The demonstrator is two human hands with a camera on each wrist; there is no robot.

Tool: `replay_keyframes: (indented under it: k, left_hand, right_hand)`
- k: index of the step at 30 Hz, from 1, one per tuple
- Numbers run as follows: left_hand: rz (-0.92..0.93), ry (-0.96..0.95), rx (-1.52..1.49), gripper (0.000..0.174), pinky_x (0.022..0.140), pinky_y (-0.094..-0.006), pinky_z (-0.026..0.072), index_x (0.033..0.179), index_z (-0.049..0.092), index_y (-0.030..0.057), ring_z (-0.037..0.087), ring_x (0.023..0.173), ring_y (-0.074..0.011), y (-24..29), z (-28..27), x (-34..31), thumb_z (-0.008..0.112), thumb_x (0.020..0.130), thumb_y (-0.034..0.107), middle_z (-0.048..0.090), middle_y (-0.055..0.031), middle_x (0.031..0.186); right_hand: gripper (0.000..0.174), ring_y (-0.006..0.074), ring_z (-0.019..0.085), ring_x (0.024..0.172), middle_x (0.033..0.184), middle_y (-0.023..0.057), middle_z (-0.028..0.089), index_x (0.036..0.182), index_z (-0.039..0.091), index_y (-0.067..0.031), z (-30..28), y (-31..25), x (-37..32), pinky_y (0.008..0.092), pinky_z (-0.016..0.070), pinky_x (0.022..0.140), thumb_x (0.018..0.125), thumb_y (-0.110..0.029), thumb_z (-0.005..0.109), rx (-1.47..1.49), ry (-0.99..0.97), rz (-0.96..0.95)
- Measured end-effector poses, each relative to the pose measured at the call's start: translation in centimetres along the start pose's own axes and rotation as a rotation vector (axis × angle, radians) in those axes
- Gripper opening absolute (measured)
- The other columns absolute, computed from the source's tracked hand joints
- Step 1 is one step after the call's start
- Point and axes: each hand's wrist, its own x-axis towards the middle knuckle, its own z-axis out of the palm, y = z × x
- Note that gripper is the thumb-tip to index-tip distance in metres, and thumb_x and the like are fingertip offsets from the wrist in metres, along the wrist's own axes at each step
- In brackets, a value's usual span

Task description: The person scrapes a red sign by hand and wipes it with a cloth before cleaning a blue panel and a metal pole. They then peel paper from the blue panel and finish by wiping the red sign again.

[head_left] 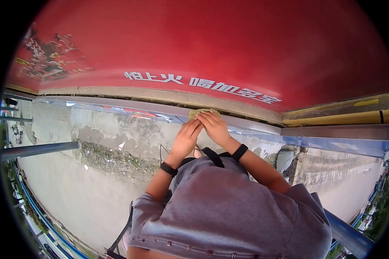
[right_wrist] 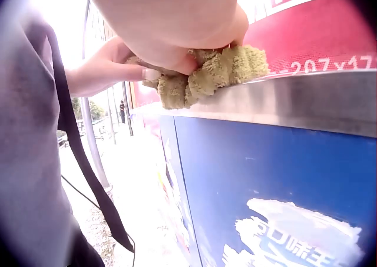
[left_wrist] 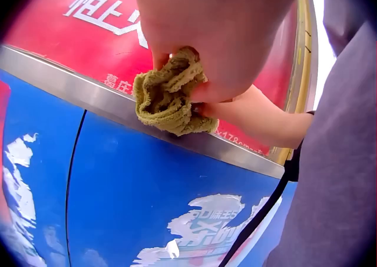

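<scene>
A folded yellow-green towel (head_left: 193, 114) rests against the metal ledge (head_left: 151, 103) under a red panel. Both hands hold it side by side. In the head view my left hand (head_left: 188, 137) comes from the left and my right hand (head_left: 216, 127) from the right, their fingertips on the cloth. The left wrist view has the crumpled towel (left_wrist: 168, 102) bunched under the left hand's (left_wrist: 212, 43) curled fingers, at the ledge's edge. From the right wrist, thick folds of the towel (right_wrist: 215, 75) lie over the rim, gripped by the right hand (right_wrist: 177, 25).
The red panel (head_left: 229, 47) with white lettering rises ahead. Below the ledge is a blue panel (left_wrist: 129, 178) with torn white paper (left_wrist: 206, 226). A metal pole (head_left: 39, 151) stands to the left over concrete ground (head_left: 73, 185). A dark strap (right_wrist: 88, 155) hangs from the body.
</scene>
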Motion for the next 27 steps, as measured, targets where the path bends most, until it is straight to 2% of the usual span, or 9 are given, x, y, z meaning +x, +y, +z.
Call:
replay_keyframes:
  k: [1,4,7,11,16,21,24,25,27]
  left_hand:
    - [-0.015,0.009,0.012,0.044,0.097,-0.0429,0.0408,0.115,0.053,0.0036,0.05,0.112,-0.0297,-0.4,0.0,-0.4,0.052,0.071,0.0,0.05,-0.0125,0.119]
    - [-0.064,0.016,0.041,0.046,0.094,-0.0416,0.0425,0.115,0.053,0.0064,0.051,0.109,-0.0296,-0.6,0.0,-0.9,0.053,0.07,0.0,0.049,-0.0115,0.119]
    - [-0.048,-0.046,-0.038,0.049,0.089,-0.0401,0.0453,0.115,0.052,0.0069,0.052,0.106,-0.0316,-0.5,0.7,-0.7,0.054,0.067,-0.003,0.049,-0.0127,0.117]
    - [0.06,-0.094,-0.115,0.048,0.083,-0.0385,0.0468,0.112,0.054,0.0113,0.053,0.101,-0.0291,0.2,2.0,0.8,0.053,0.067,-0.002,0.049,-0.0089,0.114]
    - [0.072,-0.154,-0.199,0.043,0.081,-0.0382,0.0472,0.108,0.056,0.0112,0.054,0.098,-0.0284,0.7,2.7,1.8,0.052,0.067,-0.003,0.05,-0.0072,0.11]
    - [-0.003,-0.111,-0.199,0.042,0.083,-0.0392,0.0466,0.108,0.055,0.0096,0.053,0.101,-0.0292,-0.9,2.0,0.6,0.053,0.069,-0.003,0.051,-0.0081,0.113]
    - [-0.049,-0.044,-0.138,0.044,0.082,-0.0377,0.0472,0.108,0.053,0.0097,0.054,0.098,-0.0286,-1.6,0.7,-0.3,0.054,0.065,-0.002,0.05,-0.0079,0.113]
    - [-0.104,-0.111,-0.182,0.044,0.087,-0.0404,0.0448,0.112,0.052,0.0078,0.052,0.104,-0.0319,-1.9,-0.1,-0.6,0.055,0.069,-0.002,0.05,-0.0109,0.116]
    - [-0.191,-0.109,-0.196,0.044,0.088,-0.0404,0.0443,0.112,0.052,0.0075,0.051,0.105,-0.0329,-1.6,-1.5,-0.9,0.056,0.07,-0.001,0.049,-0.0113,0.117]
  right_hand:
    - [0.038,0.0258,0.056,0.106,0.111,0.0109,0.06,0.111,0.058,-0.004,0.6,-0.2,0.4,0.0389,0.0433,0.093,0.073,-0.006,0.056,-0.011,-0.005,-0.006]
    - [0.038,0.0256,0.057,0.105,0.11,0.0116,0.06,0.111,0.058,-0.0034,1.5,-0.6,0.4,0.0382,0.0436,0.093,0.073,-0.006,0.057,-0.006,-0.065,0.032]
    - [0.037,0.0251,0.057,0.105,0.11,0.0122,0.061,0.109,0.058,-0.0027,0.4,-0.5,-0.9,0.0369,0.0446,0.091,0.073,-0.004,0.058,0.006,-0.06,0.077]
    - [0.033,0.0234,0.059,0.102,0.104,0.01,0.064,0.105,0.06,-0.002,-1.9,0.1,-2.9,0.0344,0.048,0.086,0.072,-0.001,0.059,-0.09,-0.028,0.119]
    - [0.031,0.0223,0.06,0.102,0.103,0.0083,0.065,0.104,0.061,-0.0035,-2.9,0.4,-4.1,0.0337,0.0485,0.086,0.074,-0.001,0.059,-0.121,-0.013,0.171]
    - [0.032,0.0221,0.06,0.103,0.103,0.0081,0.065,0.104,0.061,-0.0041,-0.3,-0.4,-2.8,0.0333,0.0486,0.086,0.073,0.001,0.059,-0.123,0.034,0.149]
    - [0.033,0.0226,0.06,0.103,0.104,0.0084,0.065,0.105,0.061,-0.0039,1.6,-1.2,-1.3,0.0335,0.0486,0.086,0.072,0.002,0.058,-0.079,0.061,0.123]
    - [0.034,0.023,0.059,0.103,0.104,0.0086,0.065,0.106,0.061,-0.004,2.1,-1.5,-0.8,0.0336,0.0486,0.086,0.072,0.002,0.058,-0.059,0.066,0.115]
    - [0.036,0.0244,0.06,0.101,0.104,0.0096,0.064,0.108,0.06,-0.0042,2.8,-2.1,0.3,0.0351,0.0483,0.086,0.072,0.0,0.058,-0.027,0.05,0.098]
